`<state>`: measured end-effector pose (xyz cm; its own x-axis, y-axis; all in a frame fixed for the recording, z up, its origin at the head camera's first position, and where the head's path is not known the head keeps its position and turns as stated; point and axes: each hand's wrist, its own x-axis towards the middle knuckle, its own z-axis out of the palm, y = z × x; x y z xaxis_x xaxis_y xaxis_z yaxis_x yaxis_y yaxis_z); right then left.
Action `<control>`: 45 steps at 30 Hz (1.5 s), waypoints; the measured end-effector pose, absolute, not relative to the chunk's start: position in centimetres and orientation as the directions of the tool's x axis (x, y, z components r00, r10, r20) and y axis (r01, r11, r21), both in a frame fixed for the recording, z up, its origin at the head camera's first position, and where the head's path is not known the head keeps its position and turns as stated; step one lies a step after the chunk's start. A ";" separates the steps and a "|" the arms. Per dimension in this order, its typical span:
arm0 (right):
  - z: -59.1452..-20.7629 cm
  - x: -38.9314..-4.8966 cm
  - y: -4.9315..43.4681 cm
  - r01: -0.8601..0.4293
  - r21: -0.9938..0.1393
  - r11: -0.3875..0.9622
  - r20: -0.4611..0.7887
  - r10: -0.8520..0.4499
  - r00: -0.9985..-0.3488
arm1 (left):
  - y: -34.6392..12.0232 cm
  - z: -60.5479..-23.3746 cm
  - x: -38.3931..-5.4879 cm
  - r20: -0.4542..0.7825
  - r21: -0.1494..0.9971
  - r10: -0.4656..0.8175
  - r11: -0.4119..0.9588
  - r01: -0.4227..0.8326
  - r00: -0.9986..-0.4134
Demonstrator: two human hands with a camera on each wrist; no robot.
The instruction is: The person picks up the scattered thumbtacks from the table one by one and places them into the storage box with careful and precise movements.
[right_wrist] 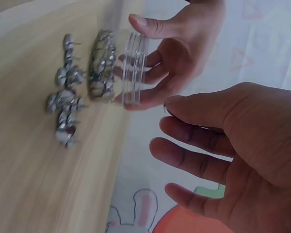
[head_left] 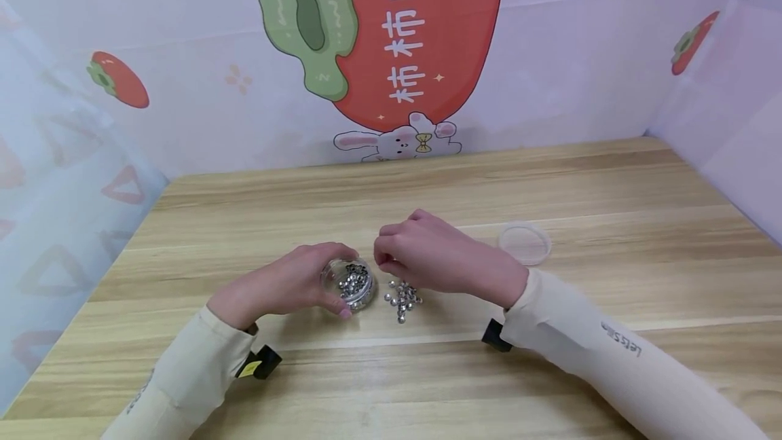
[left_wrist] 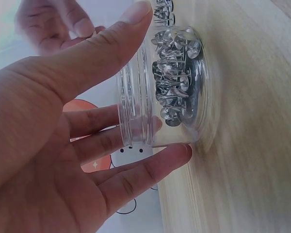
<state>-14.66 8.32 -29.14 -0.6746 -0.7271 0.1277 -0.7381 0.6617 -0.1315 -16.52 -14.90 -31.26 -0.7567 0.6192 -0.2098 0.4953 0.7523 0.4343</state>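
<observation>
A clear round jar [head_left: 331, 278], partly filled with silver thumbtacks [left_wrist: 173, 73], stands on the wooden table. My left hand [head_left: 299, 279] holds it from the side, the thumb at one side of the rim and the fingers around the other. To the right of the jar lies a small loose heap of silver thumbtacks [head_left: 403, 299]. Above that heap is my right hand [head_left: 427, 250], its thumb and forefinger pinched together. At the thumb's tip a small shiny edge shows in the right wrist view, apparently a thumbtack [right_wrist: 165, 107] mostly hidden by the fingers.
A clear round lid [head_left: 525, 244] lies flat on the table behind my right forearm. The wooden table [head_left: 391, 386] ends at a printed cloth backdrop [head_left: 580, 73] with persimmons and a rabbit. Cloth also hangs at the left and right sides.
</observation>
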 end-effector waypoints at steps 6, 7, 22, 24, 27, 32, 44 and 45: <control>-28.5 -14.7 6.2 -0.764 -0.142 0.630 0.141 -0.751 -0.646 | -14.9 -31.3 -16.6 -0.208 0.462 0.633 0.736 0.496 -0.745; -28.5 -14.7 5.9 -0.767 -0.146 0.624 0.146 -0.754 -0.641 | -14.9 -31.2 -16.6 -0.211 0.469 0.636 0.732 0.494 -0.742; -28.6 -14.9 5.1 -0.766 -0.165 0.621 0.159 -0.750 -0.643 | -15.0 -31.0 -16.5 -0.217 0.473 0.633 0.734 0.487 -0.743; -28.6 -14.8 5.2 -0.752 -0.183 0.633 0.140 -0.741 -0.657 | -14.9 -31.1 -16.5 -0.210 0.459 0.638 0.734 0.501 -0.741; -28.7 -14.8 5.4 -0.722 -0.212 0.659 0.098 -0.720 -0.687 | -14.8 -31.1 -16.6 -0.202 0.430 0.641 0.737 0.522 -0.740; -28.9 -14.8 5.5 -0.710 -0.207 0.673 0.070 -0.714 -0.697 | -14.8 -31.1 -16.6 -0.201 0.416 0.639 0.742 0.526 -0.742; -29.0 -14.8 5.4 -0.720 -0.178 0.671 0.052 -0.724 -0.687 | -14.8 -31.1 -16.6 -0.198 0.429 0.644 0.735 0.525 -0.739; -29.0 -14.8 5.4 -0.721 -0.175 0.670 0.050 -0.726 -0.686 | -14.9 -31.1 -16.6 -0.199 0.432 0.645 0.734 0.524 -0.738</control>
<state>-14.83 5.38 -28.96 -0.6863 -0.7256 0.0498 -0.7213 0.6701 -0.1752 -16.64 -14.85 -31.14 -0.7381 0.6446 -0.1995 0.5244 0.7340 0.4315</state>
